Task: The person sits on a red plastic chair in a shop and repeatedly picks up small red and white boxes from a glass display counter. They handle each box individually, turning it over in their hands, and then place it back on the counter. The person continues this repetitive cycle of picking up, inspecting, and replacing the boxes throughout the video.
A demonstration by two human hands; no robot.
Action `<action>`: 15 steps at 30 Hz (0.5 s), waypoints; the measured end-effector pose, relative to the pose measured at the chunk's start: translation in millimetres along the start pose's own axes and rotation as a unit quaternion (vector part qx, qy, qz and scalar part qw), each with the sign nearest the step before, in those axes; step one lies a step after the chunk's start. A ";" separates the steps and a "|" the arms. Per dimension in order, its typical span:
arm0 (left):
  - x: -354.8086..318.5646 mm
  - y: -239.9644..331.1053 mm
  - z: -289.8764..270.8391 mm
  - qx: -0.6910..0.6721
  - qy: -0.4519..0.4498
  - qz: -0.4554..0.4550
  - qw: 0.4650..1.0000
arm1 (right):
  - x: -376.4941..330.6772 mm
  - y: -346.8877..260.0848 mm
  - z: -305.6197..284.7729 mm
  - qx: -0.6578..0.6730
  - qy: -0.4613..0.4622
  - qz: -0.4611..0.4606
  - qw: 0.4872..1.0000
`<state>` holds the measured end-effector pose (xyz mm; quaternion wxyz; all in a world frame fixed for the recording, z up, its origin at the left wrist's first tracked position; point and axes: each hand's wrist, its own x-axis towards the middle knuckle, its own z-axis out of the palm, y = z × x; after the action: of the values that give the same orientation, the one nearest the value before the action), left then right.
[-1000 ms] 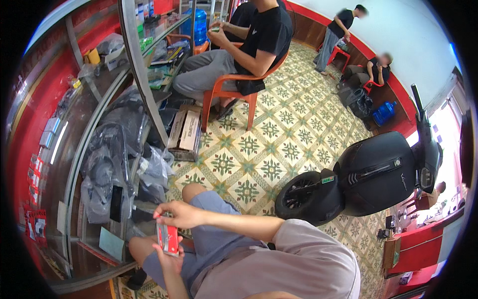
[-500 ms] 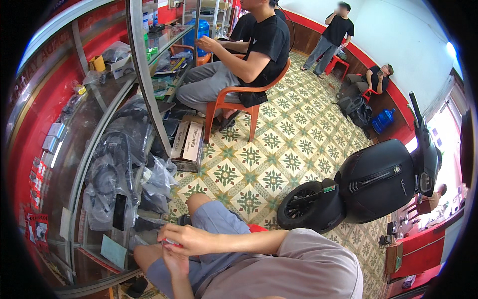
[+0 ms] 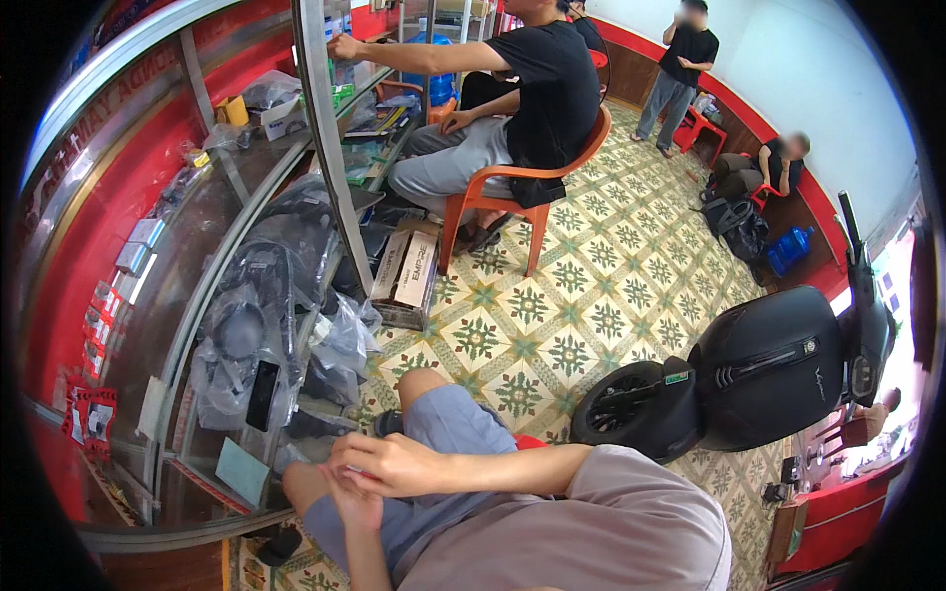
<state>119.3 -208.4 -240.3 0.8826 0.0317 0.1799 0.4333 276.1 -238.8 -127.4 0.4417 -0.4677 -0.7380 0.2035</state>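
Two hands together above the shorts (image 3: 443, 424), right hand (image 3: 394, 467) over left hand (image 3: 359, 504), small red thing (image 3: 366, 474) mostly hidden between them; can't tell which one's gripping. Loose pinch could probably drop it on the floor (image 3: 527, 340).

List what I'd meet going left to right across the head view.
Red packet behind the glass → black phone-like slab → the person's right hand → co-worker's orange chair → black scooter.
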 end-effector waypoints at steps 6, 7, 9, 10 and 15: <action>-5.0 -9.2 8.4 0.182 0.070 0.104 0.975 | 8.3 3.6 1.8 0.073 0.085 0.019 0.994; -7.3 -8.6 5.5 0.181 0.064 0.119 0.974 | 9.4 4.7 1.8 0.089 0.084 0.035 0.992; -9.2 -3.7 -3.3 0.178 0.049 0.146 0.972 | 12.0 10.8 0.5 0.107 0.099 0.012 0.989; -10.5 0.3 -7.9 0.174 0.052 0.140 0.973 | 13.8 13.7 -0.7 0.111 0.105 -0.005 0.988; -15.3 20.8 -28.6 0.298 -0.001 0.041 0.954 | 3.1 23.1 -14.7 0.213 -0.048 0.053 0.974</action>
<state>85.2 -210.2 -258.2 0.8146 0.3010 0.2989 0.3956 299.8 -226.7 -134.8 0.4841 -0.3908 -0.6722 0.4013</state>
